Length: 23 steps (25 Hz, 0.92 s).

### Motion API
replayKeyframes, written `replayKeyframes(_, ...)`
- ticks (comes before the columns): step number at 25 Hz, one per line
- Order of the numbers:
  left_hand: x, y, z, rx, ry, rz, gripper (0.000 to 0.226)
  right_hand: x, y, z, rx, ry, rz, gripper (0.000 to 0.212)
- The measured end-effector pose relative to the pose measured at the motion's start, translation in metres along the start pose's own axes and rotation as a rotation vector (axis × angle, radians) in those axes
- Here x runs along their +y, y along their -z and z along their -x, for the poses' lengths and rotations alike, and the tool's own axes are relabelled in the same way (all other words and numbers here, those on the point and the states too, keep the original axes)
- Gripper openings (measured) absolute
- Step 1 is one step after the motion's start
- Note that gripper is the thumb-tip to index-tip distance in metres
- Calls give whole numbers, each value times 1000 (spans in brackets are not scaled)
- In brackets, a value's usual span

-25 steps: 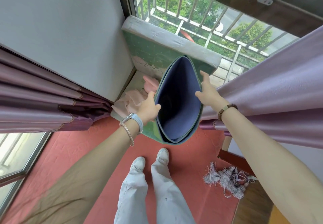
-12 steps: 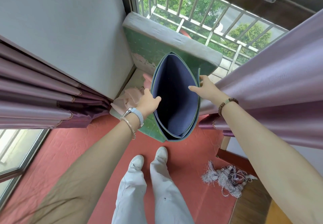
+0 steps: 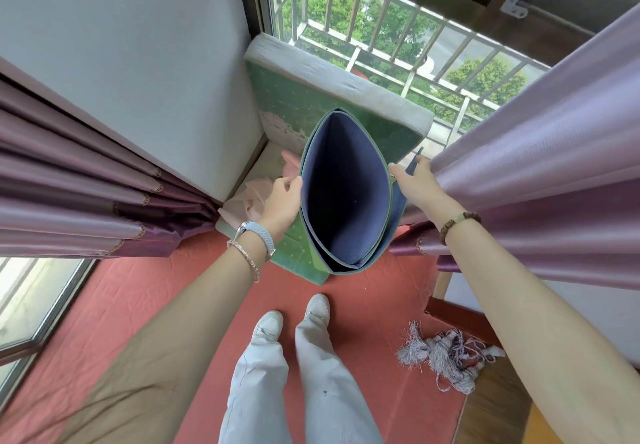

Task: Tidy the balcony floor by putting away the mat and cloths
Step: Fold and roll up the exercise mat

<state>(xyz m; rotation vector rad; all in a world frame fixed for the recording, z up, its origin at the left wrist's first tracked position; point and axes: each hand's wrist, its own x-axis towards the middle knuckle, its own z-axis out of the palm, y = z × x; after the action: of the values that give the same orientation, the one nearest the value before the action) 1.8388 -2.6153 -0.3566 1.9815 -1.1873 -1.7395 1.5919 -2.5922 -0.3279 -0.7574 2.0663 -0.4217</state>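
A mat (image 3: 346, 194), dark blue inside and green outside, stands rolled into an open tube in front of me, its lower end at floor level. My left hand (image 3: 282, 201) grips its left edge. My right hand (image 3: 414, 184) holds the right edge, fingers on the loose outer flap. Behind the tube a thick green cushion (image 3: 332, 97) with a grey top edge leans against the window. Pale pink cloths (image 3: 249, 201) lie crumpled on the floor in the corner, left of the mat and partly hidden by my left hand.
Purple curtains hang at the left (image 3: 86, 201) and right (image 3: 554, 166). A red floor covering (image 3: 173, 305) lies under my feet (image 3: 294, 315). A grey tassel bundle (image 3: 446, 357) lies at the right. A barred window (image 3: 381, 21) is beyond the cushion, a white wall (image 3: 138, 63) at left.
The rolled mat has moved away from me towards the cushion in the corner, and both hands went with it. My right hand now touches the right curtain.
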Motion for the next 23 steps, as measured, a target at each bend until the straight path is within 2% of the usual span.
replayKeyframes(4, 1, 12, 8, 22, -38, 89, 47, -10, 8, 23, 57, 63, 49, 72)
replayKeyframes(12, 10, 57, 32, 41, -59, 234, 37, -34, 16, 74, 40, 134, -56, 63)
replayKeyframes(16, 5, 83, 49, 35, -64, 281, 46, -43, 9, 104, 45, 160, -112, 56)
replayKeyframes(23, -12, 148, 99, 11, -157, 373, 43, -67, -31, 166, -72, 205, -274, 42)
